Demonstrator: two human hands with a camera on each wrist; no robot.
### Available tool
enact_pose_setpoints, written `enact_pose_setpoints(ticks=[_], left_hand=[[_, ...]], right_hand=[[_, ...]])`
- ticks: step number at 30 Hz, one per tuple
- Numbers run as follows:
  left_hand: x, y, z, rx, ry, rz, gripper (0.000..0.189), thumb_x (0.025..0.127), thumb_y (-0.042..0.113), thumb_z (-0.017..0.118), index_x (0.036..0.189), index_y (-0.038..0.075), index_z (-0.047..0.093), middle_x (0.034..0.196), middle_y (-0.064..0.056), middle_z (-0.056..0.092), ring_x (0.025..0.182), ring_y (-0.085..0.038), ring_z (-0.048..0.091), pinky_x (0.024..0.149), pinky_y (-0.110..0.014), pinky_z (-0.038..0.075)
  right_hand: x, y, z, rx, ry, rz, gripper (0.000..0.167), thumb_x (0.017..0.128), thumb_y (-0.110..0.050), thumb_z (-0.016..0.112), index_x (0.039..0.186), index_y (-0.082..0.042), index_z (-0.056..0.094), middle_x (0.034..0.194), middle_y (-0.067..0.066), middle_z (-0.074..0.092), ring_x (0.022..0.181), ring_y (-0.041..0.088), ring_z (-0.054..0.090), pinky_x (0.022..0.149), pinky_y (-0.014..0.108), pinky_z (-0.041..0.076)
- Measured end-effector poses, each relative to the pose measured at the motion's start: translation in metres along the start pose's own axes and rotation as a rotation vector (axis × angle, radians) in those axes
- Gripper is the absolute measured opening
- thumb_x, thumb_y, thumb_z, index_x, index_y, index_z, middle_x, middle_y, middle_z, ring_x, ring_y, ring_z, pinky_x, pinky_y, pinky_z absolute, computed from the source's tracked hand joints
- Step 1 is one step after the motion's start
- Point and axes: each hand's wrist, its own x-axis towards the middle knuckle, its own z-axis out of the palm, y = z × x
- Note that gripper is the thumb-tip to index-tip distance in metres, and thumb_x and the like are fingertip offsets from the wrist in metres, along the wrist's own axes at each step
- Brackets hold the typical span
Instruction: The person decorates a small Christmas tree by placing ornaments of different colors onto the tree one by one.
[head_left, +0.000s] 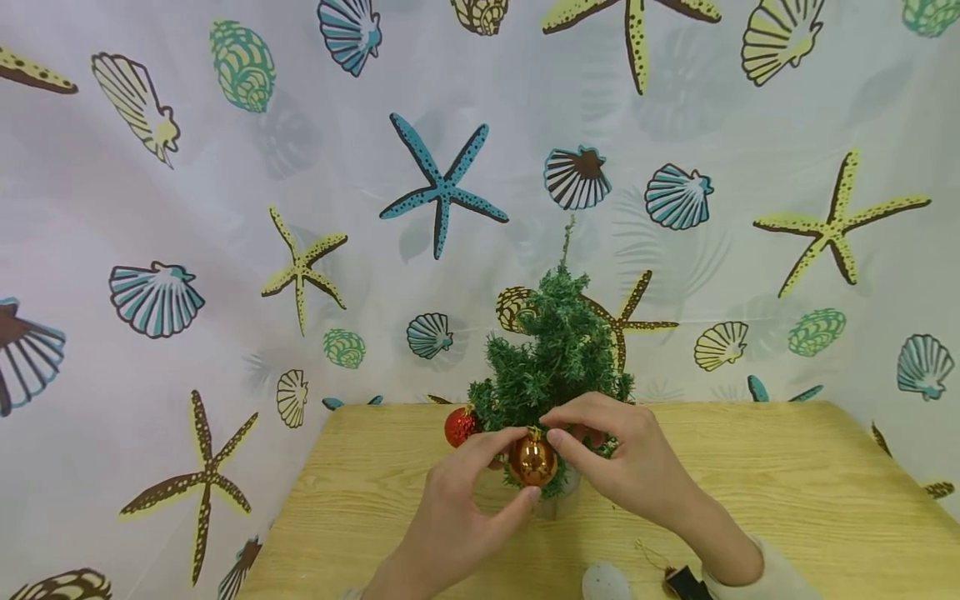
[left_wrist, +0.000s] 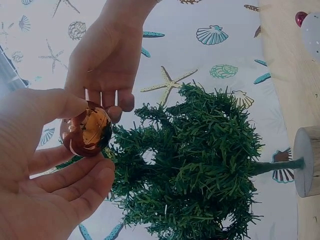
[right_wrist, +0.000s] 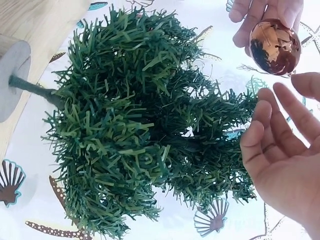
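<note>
A shiny gold Christmas ball (head_left: pixel 533 460) is pinched between the thumb and fingers of my left hand (head_left: pixel 468 500), in front of the small green artificial tree (head_left: pixel 551 358). My right hand (head_left: pixel 626 454) is beside the ball's cap, thumb and index fingertips near it. In the right wrist view, a gap shows between those fingertips and the ball (right_wrist: pixel 276 47), and the fingers are loosely bent. Whether they touch a hanging loop cannot be told. Left of the tree is a red ball (head_left: pixel 461 426). In the left wrist view, the tree's round base (left_wrist: pixel 307 162) shows at the right.
On the wooden table (head_left: pixel 375 475), a white rounded object (head_left: pixel 606 582) lies near the front edge. A small dark ornament (head_left: pixel 686 582) with a gold string lies by my right sleeve (head_left: pixel 761 575). A shell-and-starfish patterned curtain (head_left: pixel 465 100) surrounds the table's back and sides.
</note>
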Motion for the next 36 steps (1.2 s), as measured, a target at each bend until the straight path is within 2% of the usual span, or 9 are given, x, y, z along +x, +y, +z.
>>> enact_pose_setpoints(ticks=[5, 11, 18, 21, 29, 36], left_hand=[[0.000, 0.000, 0.000, 0.001, 0.003, 0.008, 0.055, 0.093, 0.017, 0.082, 0.144, 0.016, 0.061, 0.134, 0.000, 0.070, 0.114, -0.013, 0.070, 0.091, -0.032, 0.061], [-0.001, -0.003, 0.000, 0.007, 0.000, 0.028, 0.056, 0.094, 0.017, 0.082, 0.145, 0.016, 0.060, 0.135, -0.002, 0.070, 0.114, -0.014, 0.071, 0.091, -0.031, 0.061], [-0.004, -0.007, 0.004, 0.000, -0.019, 0.025, 0.055, 0.094, 0.018, 0.082, 0.144, 0.016, 0.061, 0.133, -0.001, 0.071, 0.113, -0.013, 0.071, 0.091, -0.036, 0.062], [-0.004, -0.009, 0.006, 0.005, -0.033, 0.026, 0.054, 0.093, 0.019, 0.083, 0.143, 0.016, 0.062, 0.133, 0.000, 0.072, 0.115, -0.013, 0.072, 0.092, -0.038, 0.062], [-0.005, -0.011, 0.008, 0.024, -0.078, -0.002, 0.055, 0.092, 0.018, 0.084, 0.142, 0.015, 0.063, 0.133, 0.000, 0.072, 0.116, -0.014, 0.071, 0.090, -0.035, 0.061], [-0.005, -0.012, 0.007, 0.018, -0.121, -0.046, 0.056, 0.092, 0.016, 0.083, 0.144, 0.013, 0.062, 0.139, -0.001, 0.069, 0.123, -0.016, 0.069, 0.096, -0.039, 0.060]], right_hand=[[0.002, -0.002, 0.001, 0.030, -0.030, -0.010, 0.032, 0.094, 0.000, 0.075, 0.110, -0.028, 0.079, 0.107, -0.009, 0.076, 0.074, 0.000, 0.058, 0.061, 0.024, 0.052], [0.004, -0.004, 0.002, 0.048, -0.037, -0.047, 0.029, 0.095, 0.002, 0.073, 0.107, -0.024, 0.078, 0.104, -0.004, 0.075, 0.079, 0.002, 0.062, 0.064, 0.023, 0.055], [0.005, -0.003, 0.002, 0.031, -0.035, -0.017, 0.029, 0.096, 0.004, 0.071, 0.104, -0.024, 0.074, 0.103, -0.010, 0.071, 0.075, 0.001, 0.055, 0.065, 0.021, 0.051], [0.006, -0.004, 0.002, 0.010, -0.019, -0.012, 0.026, 0.096, 0.005, 0.070, 0.103, -0.021, 0.073, 0.102, -0.010, 0.070, 0.074, 0.001, 0.054, 0.064, 0.021, 0.050], [0.008, -0.005, 0.002, 0.008, 0.004, 0.000, 0.019, 0.101, -0.002, 0.067, 0.105, -0.020, 0.072, 0.098, -0.001, 0.070, 0.073, 0.001, 0.053, 0.062, 0.022, 0.049], [0.009, -0.007, 0.004, 0.016, -0.001, -0.010, 0.026, 0.099, 0.001, 0.068, 0.106, -0.024, 0.071, 0.098, -0.002, 0.070, 0.074, 0.002, 0.053, 0.064, 0.019, 0.049]])
